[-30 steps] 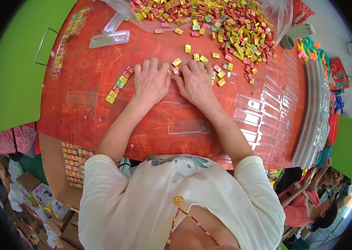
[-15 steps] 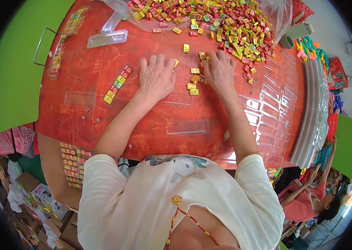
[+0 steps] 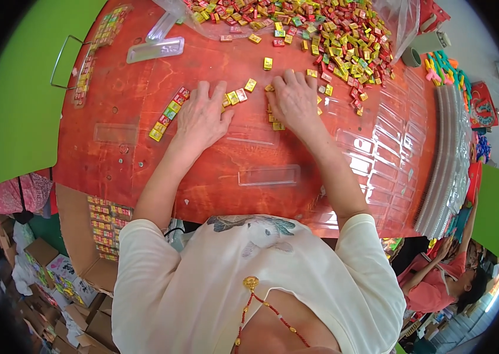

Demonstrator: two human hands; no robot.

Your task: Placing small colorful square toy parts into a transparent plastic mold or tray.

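Note:
My left hand (image 3: 200, 121) lies palm down with fingers stretched, beside a slanting row of small red, yellow and green boxes (image 3: 168, 118); its fingertips are at the row's upper end. A few small boxes (image 3: 233, 98) sit by its index finger and thumb, partly hidden by the hand. My right hand (image 3: 298, 106) rests palm down over a cluster of small yellow boxes (image 3: 278, 125), its fingers extended and covering some of them. Single yellow boxes (image 3: 268, 63) lie in front of both hands.
A large heap of small boxes (image 3: 344, 44) covers the far side of the red table (image 3: 202, 192). Clear plastic trays (image 3: 155, 50) lie far left, near me and at right, beside a tall tray stack (image 3: 445, 159). A carton (image 3: 93, 259) stands lower left; another person (image 3: 438, 280) is at right.
My left hand has moved left to the row, uncovering boxes at its right. My right hand has shifted slightly left and nearer, over the yellow cluster.

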